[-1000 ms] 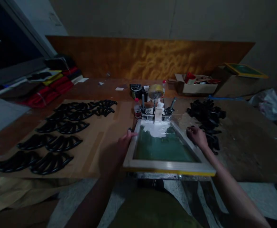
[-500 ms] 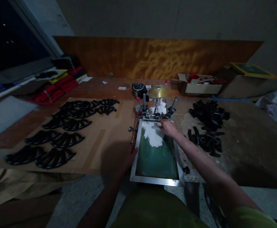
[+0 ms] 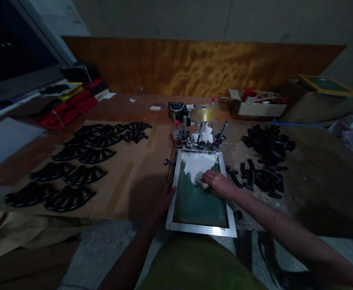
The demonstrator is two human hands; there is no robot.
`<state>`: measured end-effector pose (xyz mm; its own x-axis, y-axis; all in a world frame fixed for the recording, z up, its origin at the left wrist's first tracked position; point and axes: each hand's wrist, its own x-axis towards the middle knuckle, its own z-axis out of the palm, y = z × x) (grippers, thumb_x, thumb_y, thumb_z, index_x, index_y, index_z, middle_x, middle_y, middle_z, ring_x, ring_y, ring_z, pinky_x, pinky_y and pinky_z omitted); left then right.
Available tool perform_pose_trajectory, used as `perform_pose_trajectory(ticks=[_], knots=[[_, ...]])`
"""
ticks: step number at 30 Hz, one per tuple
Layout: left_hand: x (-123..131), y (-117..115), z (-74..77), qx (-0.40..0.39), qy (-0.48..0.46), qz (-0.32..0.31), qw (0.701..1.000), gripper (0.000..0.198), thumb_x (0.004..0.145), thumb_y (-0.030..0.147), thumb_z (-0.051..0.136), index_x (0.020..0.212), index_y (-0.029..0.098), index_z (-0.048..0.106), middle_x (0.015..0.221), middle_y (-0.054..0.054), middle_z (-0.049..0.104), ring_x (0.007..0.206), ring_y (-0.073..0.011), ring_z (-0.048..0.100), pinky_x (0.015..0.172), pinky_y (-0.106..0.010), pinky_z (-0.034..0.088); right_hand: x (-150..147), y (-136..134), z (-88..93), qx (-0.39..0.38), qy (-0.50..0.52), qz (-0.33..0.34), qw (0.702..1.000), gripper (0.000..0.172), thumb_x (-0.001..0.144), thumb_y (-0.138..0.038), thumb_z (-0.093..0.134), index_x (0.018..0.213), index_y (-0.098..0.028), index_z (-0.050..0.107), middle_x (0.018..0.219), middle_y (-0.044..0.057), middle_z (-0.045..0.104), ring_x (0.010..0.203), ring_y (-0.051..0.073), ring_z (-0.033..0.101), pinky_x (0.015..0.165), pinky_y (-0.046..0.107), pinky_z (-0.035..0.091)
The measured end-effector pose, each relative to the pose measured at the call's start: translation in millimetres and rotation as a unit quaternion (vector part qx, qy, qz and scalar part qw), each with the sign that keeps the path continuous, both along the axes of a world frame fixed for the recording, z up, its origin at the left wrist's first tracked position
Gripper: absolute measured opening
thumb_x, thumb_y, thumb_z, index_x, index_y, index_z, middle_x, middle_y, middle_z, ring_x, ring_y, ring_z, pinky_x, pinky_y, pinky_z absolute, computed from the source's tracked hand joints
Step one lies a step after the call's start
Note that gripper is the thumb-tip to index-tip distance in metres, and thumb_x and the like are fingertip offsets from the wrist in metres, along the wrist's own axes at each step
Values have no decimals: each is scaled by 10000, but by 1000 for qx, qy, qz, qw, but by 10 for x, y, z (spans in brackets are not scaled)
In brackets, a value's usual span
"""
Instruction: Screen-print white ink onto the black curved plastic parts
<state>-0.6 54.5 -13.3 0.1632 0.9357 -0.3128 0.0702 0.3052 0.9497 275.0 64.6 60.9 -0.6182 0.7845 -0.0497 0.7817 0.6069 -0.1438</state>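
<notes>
A screen-printing frame [image 3: 171, 209] with a silver metal rim lies before me, its green mesh [image 3: 200, 207] smeared with white ink [image 3: 196, 163] over the far part. My right hand [image 3: 218, 183] is closed around a small pale squeegee [image 3: 203, 184], which rests on the mesh near the ink's lower edge. At the rim's left side, my left hand [image 3: 166, 196] grips the edge; shadow hides part of its fingers. A metal hinge clamp [image 3: 199, 146] with upright bolts holds the far end of the frame.
Black curved pieces [image 3: 70, 195] lie in fanned groups on cardboard at left; more are heaped [image 3: 268, 143] at right. Behind the clamp are a red-capped bottle [image 3: 177, 135], a dark tub [image 3: 175, 110] and a tape roll [image 3: 203, 114]. An open carton [image 3: 262, 108] stands back right.
My right hand has drawn the squeegee from the clamp end toward me, and the ink's shape has changed. My left hand has stayed at the rim.
</notes>
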Motion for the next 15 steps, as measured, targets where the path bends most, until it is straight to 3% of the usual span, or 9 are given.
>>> perform_pose_trajectory(ticks=[5,10,12,15], knots=[[-35,25,-29,-6,-1,-4,1000,719,789,582,647,1372,176,539,1339,-138,641,1170,-292,635,1001,-431,505,-65,114,-70,48,41,-69,996,211,833,-47,499,971,-134,633,975,130,622,952,240,517,819,333,423],[-39,33,-35,6,4,-2,1000,708,786,570,653,1366,178,548,1319,-135,657,1153,-302,643,998,-446,503,-75,-30,-187,50,84,-38,994,218,826,-40,510,971,-128,646,949,126,628,944,242,527,838,335,436],[-29,24,47,0,0,-1,1000,706,795,553,641,1381,176,527,1342,-135,643,1172,-295,636,998,-435,504,-46,75,-117,38,102,-61,992,211,825,-72,551,996,-137,656,956,114,639,950,237,551,833,318,441],[-43,20,300,15,9,-4,1000,673,793,527,638,1363,182,538,1374,-120,625,1235,-286,600,1026,-406,488,-29,455,80,37,114,-150,981,364,876,-171,581,1238,-175,623,1053,103,663,984,233,592,831,297,445]])
